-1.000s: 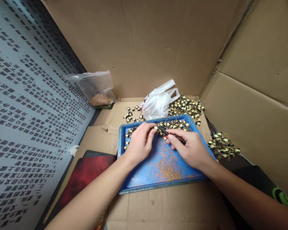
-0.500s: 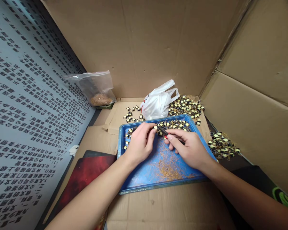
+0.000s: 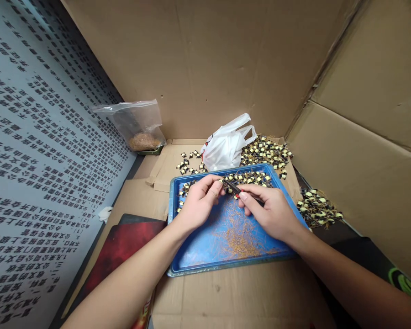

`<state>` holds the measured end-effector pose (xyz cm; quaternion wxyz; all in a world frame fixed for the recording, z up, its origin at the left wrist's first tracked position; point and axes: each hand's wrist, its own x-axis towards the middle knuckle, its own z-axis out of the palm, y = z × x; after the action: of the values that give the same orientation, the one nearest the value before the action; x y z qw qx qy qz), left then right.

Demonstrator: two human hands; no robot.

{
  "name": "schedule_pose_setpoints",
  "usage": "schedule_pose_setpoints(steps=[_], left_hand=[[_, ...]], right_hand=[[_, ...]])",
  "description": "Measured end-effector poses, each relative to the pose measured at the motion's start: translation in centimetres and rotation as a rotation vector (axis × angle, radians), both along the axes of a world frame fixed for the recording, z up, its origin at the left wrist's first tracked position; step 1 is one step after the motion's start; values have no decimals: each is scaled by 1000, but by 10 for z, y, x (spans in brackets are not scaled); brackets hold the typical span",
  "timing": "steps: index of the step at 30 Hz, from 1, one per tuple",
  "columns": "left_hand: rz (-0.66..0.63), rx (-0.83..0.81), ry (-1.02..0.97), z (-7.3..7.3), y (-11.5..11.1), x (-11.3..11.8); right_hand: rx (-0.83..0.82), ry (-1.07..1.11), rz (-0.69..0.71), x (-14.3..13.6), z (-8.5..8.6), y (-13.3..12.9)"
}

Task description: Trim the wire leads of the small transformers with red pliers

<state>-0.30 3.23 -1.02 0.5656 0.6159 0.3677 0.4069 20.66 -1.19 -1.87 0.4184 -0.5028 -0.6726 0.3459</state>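
Observation:
Over a blue tray (image 3: 198, 265), my left hand (image 3: 202, 201) pinches a small black-and-yellow part (image 3: 221, 181) between thumb and fingertips. Black tweezers (image 3: 233, 187) with a red spot are gripped in my right hand (image 3: 267, 208), their tip pointing left and close to that part. Whether the tip touches it is too small to tell. Many similar parts (image 3: 256, 178) lie along the tray's far side. Thin copper-coloured wire clippings (image 3: 241, 240) are scattered over the tray's middle and near side.
Behind the tray stands a white plastic bag (image 3: 222, 148), with a heap of parts (image 3: 269, 153) beside it. Another heap (image 3: 317, 208) lies right of the tray. A clear bag (image 3: 144, 137) is at the back left, a red mat (image 3: 123, 251) at the left. Cardboard walls (image 3: 226, 68) rise behind.
My left hand has turned slightly, and its fingers are curled differently around the small part. The right hand and the tweezers have barely moved.

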Motion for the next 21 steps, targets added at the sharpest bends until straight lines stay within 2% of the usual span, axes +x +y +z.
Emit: schedule_pose_setpoints(steps=[4,8,13,17,21], left_hand=[[-19,-226,-212,4,1,2],[-90,-300,-269,6,-1,2],[-201,-272,-158,7,-7,5],[-228,-182,-17,8,-11,5],[-245,-124,33,8,-11,4]], right_hand=[[82,-7,-12,-3,1,2],[165,-36,38,-4,4,3],[187,-8,15,-6,5,-1],[214,-8,8,-8,10,-2],[192,-12,21,-8,12,-2]])
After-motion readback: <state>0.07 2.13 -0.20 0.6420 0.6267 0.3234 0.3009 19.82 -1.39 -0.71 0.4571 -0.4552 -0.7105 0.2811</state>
